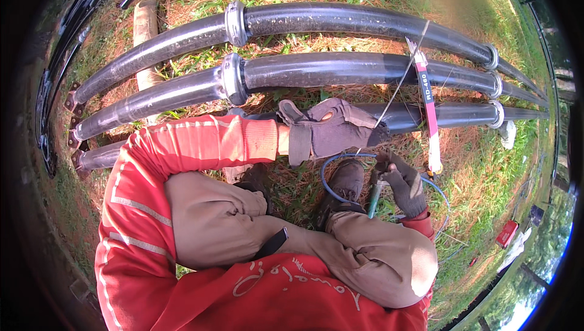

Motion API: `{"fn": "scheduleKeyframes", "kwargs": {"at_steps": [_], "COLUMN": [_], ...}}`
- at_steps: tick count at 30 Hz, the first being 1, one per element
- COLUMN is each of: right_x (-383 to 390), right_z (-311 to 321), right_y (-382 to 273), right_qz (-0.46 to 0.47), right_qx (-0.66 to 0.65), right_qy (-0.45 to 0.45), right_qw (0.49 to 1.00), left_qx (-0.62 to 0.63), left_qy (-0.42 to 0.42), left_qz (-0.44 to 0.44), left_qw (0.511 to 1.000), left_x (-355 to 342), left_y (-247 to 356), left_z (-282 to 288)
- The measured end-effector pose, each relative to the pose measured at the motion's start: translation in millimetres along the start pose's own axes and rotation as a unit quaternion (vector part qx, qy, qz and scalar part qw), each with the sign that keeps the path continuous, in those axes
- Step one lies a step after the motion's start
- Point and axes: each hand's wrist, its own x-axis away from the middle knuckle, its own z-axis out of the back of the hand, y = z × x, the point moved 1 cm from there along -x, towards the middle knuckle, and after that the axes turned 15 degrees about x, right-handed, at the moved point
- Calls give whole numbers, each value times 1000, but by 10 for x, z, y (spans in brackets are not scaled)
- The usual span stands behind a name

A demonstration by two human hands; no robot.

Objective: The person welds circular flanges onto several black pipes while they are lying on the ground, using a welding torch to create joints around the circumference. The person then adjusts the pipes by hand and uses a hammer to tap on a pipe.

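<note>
My left hand (340, 125), in a dark worn glove, reaches across in front of the nearest black pipe (398, 117). Its fingers are closed at a long thin metal rod (398, 81), which slants up and to the right across the pipes. My right hand (403, 186), in a grey glove with bare fingertips, is closed around a tool with a green handle (374, 200), low by my right knee. A blue cable (328, 176) loops around my right shoe and past this hand. The tool's working end is mostly hidden by my fingers.
A narrow pink, black and white packet (427, 109) of thin rods leans on the pipes. Two more black pipes (340, 19) with metal collars (235, 24) lie behind, over a wooden log (146, 27). A red box (507, 233) lies on the grass at right.
</note>
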Motion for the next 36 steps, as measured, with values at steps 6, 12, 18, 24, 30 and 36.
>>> {"fn": "scheduleKeyframes", "kwargs": {"at_steps": [6,12,18,24,30,36], "right_x": [-320,-269,-513,-285,-450,-313], "right_z": [292,564,108,356,103,70], "right_y": [-894,-1176,38,-659,370,70], "right_qz": [18,108,67,23,-5,57], "right_qx": [-107,-147,288,-68,396,135], "right_qy": [-148,233,99,323,-37,244], "right_qw": [983,955,950,944,917,959], "left_qx": [-100,-12,699,722,-70,64], "left_qy": [28,63,-107,-206,-195,-153], "left_qz": [-75,-45,-104,-163,52,85], "left_qw": [992,997,700,640,977,983], "left_x": [-173,-163,337,246,67,480], "left_y": [348,121,-1662,-1819,-120,-264], "left_z": [-26,106,-438,-396,-49,244]}}
